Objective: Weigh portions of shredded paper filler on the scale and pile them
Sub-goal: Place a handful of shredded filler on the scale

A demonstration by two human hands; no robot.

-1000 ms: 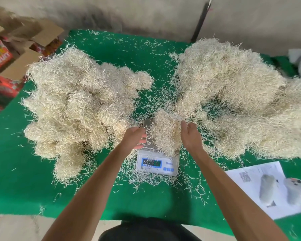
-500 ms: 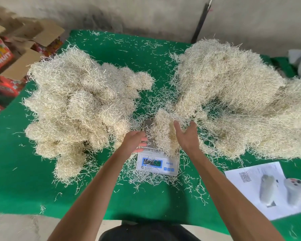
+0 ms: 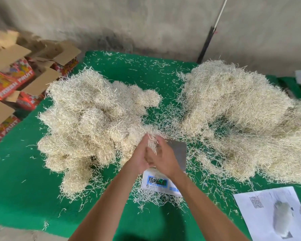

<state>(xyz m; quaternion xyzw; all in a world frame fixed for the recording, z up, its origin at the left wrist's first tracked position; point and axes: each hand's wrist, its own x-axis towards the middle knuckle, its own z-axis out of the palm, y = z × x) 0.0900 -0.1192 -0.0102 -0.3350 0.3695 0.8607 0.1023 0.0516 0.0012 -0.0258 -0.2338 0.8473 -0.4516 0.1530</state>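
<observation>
Portion of shredded paper filler [image 3: 147, 136], pale straw-coloured, fine tangled strands, clamped between the fingers of left hand [image 3: 140, 157] and right hand [image 3: 163, 158], raised above the scale [image 3: 165, 178] at the counter [image 3: 24, 188] middle.

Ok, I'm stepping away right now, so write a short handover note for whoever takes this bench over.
Left hand and right hand: both hold one portion of shredded filler between them, off the scale's pan, beside the left pile.
Scale: pan bare, display unreadable.
Right pile: the bigger heap, right of the scale.
Done: the left pile looks made of clumped portions.
Left: set this portion on the left pile, then likely weigh more from the right pile.
</observation>
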